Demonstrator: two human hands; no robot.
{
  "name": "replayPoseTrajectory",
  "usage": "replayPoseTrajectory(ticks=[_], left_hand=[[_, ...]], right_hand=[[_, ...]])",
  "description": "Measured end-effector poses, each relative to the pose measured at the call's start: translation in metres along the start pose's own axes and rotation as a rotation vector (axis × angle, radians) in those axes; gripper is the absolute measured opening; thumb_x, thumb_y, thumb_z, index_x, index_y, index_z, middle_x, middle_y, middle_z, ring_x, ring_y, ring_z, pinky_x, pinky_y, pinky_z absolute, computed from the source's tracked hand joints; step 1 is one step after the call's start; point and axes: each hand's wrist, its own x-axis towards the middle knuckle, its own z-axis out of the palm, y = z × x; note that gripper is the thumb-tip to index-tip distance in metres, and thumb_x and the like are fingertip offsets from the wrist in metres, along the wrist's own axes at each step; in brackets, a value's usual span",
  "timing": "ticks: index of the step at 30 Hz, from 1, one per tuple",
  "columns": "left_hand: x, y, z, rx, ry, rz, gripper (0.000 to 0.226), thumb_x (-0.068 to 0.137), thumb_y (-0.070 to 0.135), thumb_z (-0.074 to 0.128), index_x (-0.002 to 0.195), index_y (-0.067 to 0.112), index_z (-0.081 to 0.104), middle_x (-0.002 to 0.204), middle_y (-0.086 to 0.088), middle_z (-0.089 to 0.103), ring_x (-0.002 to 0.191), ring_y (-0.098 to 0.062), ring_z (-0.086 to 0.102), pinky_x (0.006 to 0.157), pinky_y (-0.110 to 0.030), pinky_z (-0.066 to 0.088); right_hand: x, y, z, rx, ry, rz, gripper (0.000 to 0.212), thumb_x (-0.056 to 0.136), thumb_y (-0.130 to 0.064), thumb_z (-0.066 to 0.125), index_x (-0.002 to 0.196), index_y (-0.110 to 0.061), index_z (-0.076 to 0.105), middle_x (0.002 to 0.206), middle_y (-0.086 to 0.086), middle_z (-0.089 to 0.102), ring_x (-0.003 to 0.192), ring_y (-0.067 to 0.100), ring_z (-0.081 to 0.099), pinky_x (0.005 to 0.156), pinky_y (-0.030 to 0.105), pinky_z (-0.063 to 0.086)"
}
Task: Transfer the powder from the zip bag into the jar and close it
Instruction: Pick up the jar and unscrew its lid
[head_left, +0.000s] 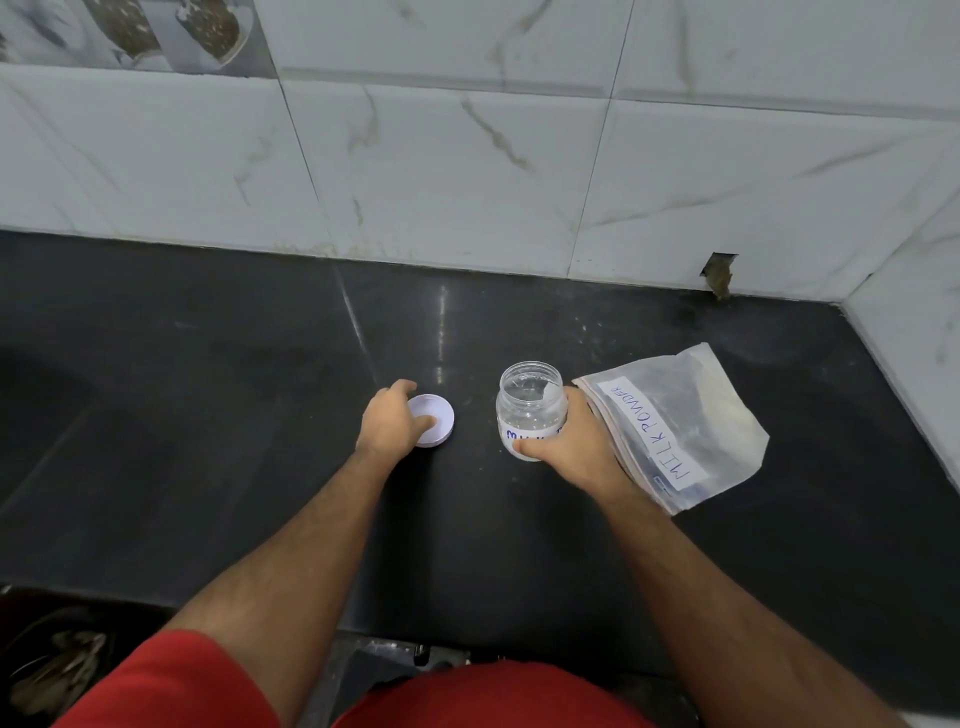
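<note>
A: Starting on the left, what is there?

B: The left hand (392, 418) lies over the white lid (434, 422), which sits flat on the dark countertop (208, 364). The fingers curl around the lid's left and far edge and the thumb rests on its top, so the hand is closed on the lid.

A: And just right of that?

B: The clear jar (530, 405) stands upright on the counter, apart from the lid, its mouth open. A white label with blue writing wraps its lower part. The right hand (574, 441) grips it from the right and near side, fingers wrapped over the label.

A: Where is the powder?

B: In the zip bag (685, 421), lying flat on the counter just right of the jar, partly behind the right hand. Its white label reads "MILK POWDER". Pale powder shows through the plastic toward the bag's right side.

A: Beyond all this?

B: A wall of marbled white tiles (467, 171) meets the counter's far edge.
</note>
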Motion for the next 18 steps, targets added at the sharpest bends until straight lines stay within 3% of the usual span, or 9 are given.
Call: replayPoseTrajectory(ticks=[4, 7, 11, 15, 18], left_hand=[[-0.006, 0.003, -0.005, -0.033, 0.032, 0.048, 0.062, 0.082, 0.020, 0.073, 0.140, 0.013, 0.051, 0.135, -0.013, 0.057, 0.124, -0.027, 0.055, 0.102, -0.037, 0.045], [-0.011, 0.013, -0.005, -0.064, 0.068, 0.135, 0.056, 0.084, 0.015, 0.070, 0.138, 0.013, 0.054, 0.134, -0.010, 0.060, 0.125, -0.023, 0.057, 0.103, -0.032, 0.044], [-0.020, 0.031, 0.000, -0.141, -0.006, 0.210, 0.054, 0.084, 0.009, 0.070, 0.136, 0.014, 0.056, 0.131, -0.005, 0.063, 0.120, -0.017, 0.060, 0.100, -0.022, 0.042], [-0.026, 0.037, 0.012, -0.148, -0.065, 0.278, 0.055, 0.085, 0.008, 0.069, 0.138, 0.018, 0.055, 0.132, -0.001, 0.064, 0.115, -0.015, 0.062, 0.104, -0.036, 0.048], [-0.027, 0.039, 0.016, -0.167, -0.061, 0.285, 0.052, 0.088, 0.008, 0.063, 0.138, 0.018, 0.055, 0.130, -0.001, 0.064, 0.114, -0.014, 0.063, 0.104, -0.037, 0.048]], right_hand=[[0.005, -0.006, 0.009, 0.010, -0.009, -0.019, 0.066, 0.055, -0.038, 0.091, 0.114, -0.025, 0.066, 0.101, -0.013, 0.072, 0.091, 0.001, 0.068, 0.072, 0.003, 0.045], [0.009, -0.005, 0.017, 0.084, 0.005, -0.004, 0.070, 0.049, -0.037, 0.092, 0.112, -0.027, 0.062, 0.104, -0.013, 0.072, 0.095, 0.003, 0.069, 0.085, 0.025, 0.055], [0.009, -0.008, 0.022, 0.113, 0.011, -0.002, 0.073, 0.056, -0.025, 0.093, 0.114, -0.029, 0.049, 0.113, -0.008, 0.065, 0.102, 0.011, 0.064, 0.088, 0.027, 0.049], [0.010, -0.004, 0.026, 0.102, -0.036, 0.042, 0.084, 0.060, -0.022, 0.092, 0.129, -0.020, 0.044, 0.118, -0.008, 0.059, 0.109, 0.013, 0.059, 0.091, 0.026, 0.045], [0.012, 0.001, 0.021, 0.035, -0.111, 0.066, 0.090, 0.061, -0.019, 0.091, 0.136, -0.020, 0.040, 0.121, -0.010, 0.056, 0.112, 0.012, 0.057, 0.094, 0.027, 0.045]])
